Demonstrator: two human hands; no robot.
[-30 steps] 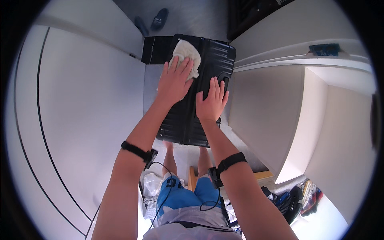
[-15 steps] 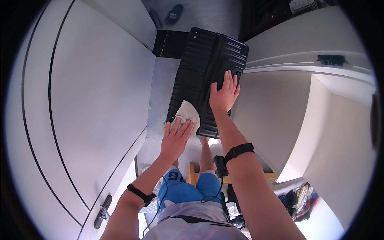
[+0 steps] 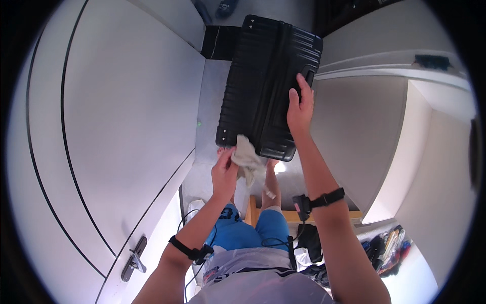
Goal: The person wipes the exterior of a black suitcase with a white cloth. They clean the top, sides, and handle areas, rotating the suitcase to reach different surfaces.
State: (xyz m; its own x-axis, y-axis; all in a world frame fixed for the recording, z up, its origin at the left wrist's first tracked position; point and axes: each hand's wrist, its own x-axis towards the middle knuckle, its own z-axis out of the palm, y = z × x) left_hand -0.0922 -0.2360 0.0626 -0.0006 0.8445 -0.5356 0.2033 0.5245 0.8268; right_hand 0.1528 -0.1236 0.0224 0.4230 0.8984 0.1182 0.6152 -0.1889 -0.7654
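A black ribbed hard-shell suitcase [image 3: 263, 76] lies flat on the pale floor in front of me. My right hand [image 3: 299, 109] rests on its right side with fingers spread, near the edge. In my left hand [image 3: 225, 172] is a crumpled off-white cloth [image 3: 247, 159], pressed against the suitcase's near edge at its lower left corner. Black bands circle both of my wrists.
A tall white door [image 3: 116, 126] with a metal handle [image 3: 132, 259] fills the left. A white wall and ledge [image 3: 374, 116] stand on the right. My knees in blue shorts [image 3: 253, 230] are below. Colourful items [image 3: 390, 245] lie at lower right. Dark shoes [image 3: 225, 6] sit beyond the suitcase.
My left hand has drawn the cloth down the suitcase from its far end to its near edge. The right hand has stayed on the right side.
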